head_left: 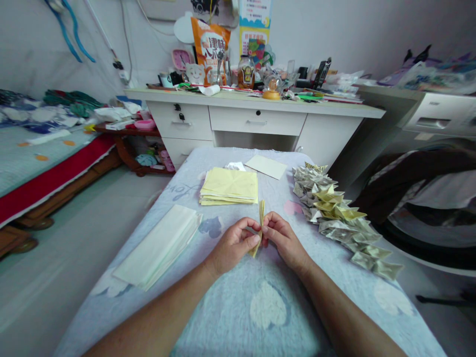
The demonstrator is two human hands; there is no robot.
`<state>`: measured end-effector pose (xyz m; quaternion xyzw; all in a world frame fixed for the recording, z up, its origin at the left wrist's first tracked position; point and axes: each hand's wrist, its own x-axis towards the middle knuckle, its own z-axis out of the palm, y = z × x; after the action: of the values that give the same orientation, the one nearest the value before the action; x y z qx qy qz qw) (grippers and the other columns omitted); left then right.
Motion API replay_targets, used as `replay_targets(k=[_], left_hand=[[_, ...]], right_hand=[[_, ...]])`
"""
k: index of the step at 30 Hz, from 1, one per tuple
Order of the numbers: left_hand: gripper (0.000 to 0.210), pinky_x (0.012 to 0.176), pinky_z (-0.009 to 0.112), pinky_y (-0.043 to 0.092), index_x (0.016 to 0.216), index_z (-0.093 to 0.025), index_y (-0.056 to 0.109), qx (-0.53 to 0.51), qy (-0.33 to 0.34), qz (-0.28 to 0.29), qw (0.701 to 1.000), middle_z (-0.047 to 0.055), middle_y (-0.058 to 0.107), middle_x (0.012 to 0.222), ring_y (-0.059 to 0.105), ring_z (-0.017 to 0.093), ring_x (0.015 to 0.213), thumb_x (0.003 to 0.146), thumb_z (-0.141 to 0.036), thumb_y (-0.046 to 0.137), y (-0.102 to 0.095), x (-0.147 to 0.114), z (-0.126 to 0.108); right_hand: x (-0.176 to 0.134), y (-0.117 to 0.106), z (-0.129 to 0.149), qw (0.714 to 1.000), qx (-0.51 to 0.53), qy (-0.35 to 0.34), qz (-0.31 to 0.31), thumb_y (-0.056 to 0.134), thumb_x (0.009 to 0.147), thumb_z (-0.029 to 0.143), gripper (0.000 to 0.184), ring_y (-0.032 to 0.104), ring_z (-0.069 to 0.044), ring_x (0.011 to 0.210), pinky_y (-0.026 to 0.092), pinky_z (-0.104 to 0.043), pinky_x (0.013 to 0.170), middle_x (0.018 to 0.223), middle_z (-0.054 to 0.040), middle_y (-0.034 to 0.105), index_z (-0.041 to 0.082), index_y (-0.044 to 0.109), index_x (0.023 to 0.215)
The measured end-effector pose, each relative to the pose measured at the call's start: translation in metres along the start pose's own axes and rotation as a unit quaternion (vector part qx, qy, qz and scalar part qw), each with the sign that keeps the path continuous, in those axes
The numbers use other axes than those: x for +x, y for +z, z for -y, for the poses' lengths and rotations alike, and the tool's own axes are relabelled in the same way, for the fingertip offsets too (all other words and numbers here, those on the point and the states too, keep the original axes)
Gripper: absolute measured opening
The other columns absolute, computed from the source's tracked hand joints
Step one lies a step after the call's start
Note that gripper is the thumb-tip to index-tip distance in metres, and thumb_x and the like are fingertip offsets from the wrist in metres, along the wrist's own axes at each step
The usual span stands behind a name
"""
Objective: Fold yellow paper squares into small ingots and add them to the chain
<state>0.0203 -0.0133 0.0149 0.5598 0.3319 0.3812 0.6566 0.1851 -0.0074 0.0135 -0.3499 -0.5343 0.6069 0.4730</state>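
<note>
A narrow folded strip of yellow paper (262, 210) stands nearly upright between my hands. My left hand (238, 243) pinches it from the left, thumb and fingers closed on its lower part. From the right, my right hand (284, 240) grips its middle with thumb and fingertips. Just beyond the hands lies a stack of yellow paper sheets (228, 186). To the left is a pile of long folded white papers (159, 245). Rows of folded paper pieces (338, 213), grey-white and yellow with pointed ends, lie along the right side.
The table has a light blue patterned cloth (223, 307). A pale card (266, 166) lies at its far end. Behind stands a white desk (256, 119) crowded with jars, a snack bag (211, 49) and small items. A washing machine (439, 119) is at right, a bed (48, 158) at left.
</note>
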Motion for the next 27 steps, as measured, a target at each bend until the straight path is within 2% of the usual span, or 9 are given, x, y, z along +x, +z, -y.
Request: replay_targets(k=[11,18,22,25,27], left_hand=[[0.03,0.07,0.027,0.046,0.102,-0.018,0.051,0.043,0.014,-0.007,0.999,0.005,0.065,0.091,0.063,0.017,0.083,0.081,-0.037,0.062,-0.003,-0.001,0.002],[0.025,0.071,0.027,0.047,0.101,-0.018,0.051,0.045,0.019,-0.002,0.999,0.004,0.066,0.086,0.064,0.017,0.08,0.082,-0.032,0.059,-0.002,-0.001,-0.001],[0.021,0.064,0.023,0.047,0.102,-0.019,0.05,0.129,0.041,-0.034,0.99,0.002,0.064,0.088,0.063,0.014,0.074,0.082,-0.021,0.055,0.003,-0.002,-0.003],[0.032,0.069,0.023,0.047,0.105,-0.021,0.048,0.211,0.082,-0.074,0.971,0.002,0.061,0.098,0.062,0.012,0.076,0.076,-0.01,0.054,0.005,-0.002,0.0],[0.041,0.075,0.026,0.048,0.11,-0.022,0.046,0.256,0.1,-0.099,0.956,0.003,0.059,0.104,0.062,0.013,0.08,0.073,-0.004,0.052,0.005,-0.002,0.004]], right_hand=[[-0.001,0.002,0.001,1.0,0.012,0.012,0.011,0.066,0.079,0.04,0.028,0.045,-0.008,0.053,0.037,-0.021,0.05,0.066,0.0054,0.048,0.021,0.045,0.083],[-0.001,0.002,0.001,1.0,0.004,0.012,0.013,0.065,0.078,0.039,0.027,0.046,-0.009,0.053,0.037,-0.022,0.051,0.066,0.005,0.049,0.021,0.045,0.083],[-0.001,0.002,-0.004,0.999,-0.033,0.0,0.002,0.062,0.079,0.031,0.021,0.046,-0.009,0.056,0.037,-0.021,0.053,0.068,0.0047,0.05,0.021,0.044,0.084],[-0.001,0.001,-0.009,0.995,-0.093,-0.019,-0.017,0.057,0.078,0.021,0.016,0.045,-0.009,0.058,0.036,-0.021,0.054,0.07,0.0049,0.049,0.022,0.044,0.087],[-0.001,0.001,-0.012,0.989,-0.143,-0.031,-0.038,0.053,0.075,0.014,0.018,0.046,-0.01,0.06,0.036,-0.021,0.055,0.07,0.0049,0.051,0.022,0.044,0.088]])
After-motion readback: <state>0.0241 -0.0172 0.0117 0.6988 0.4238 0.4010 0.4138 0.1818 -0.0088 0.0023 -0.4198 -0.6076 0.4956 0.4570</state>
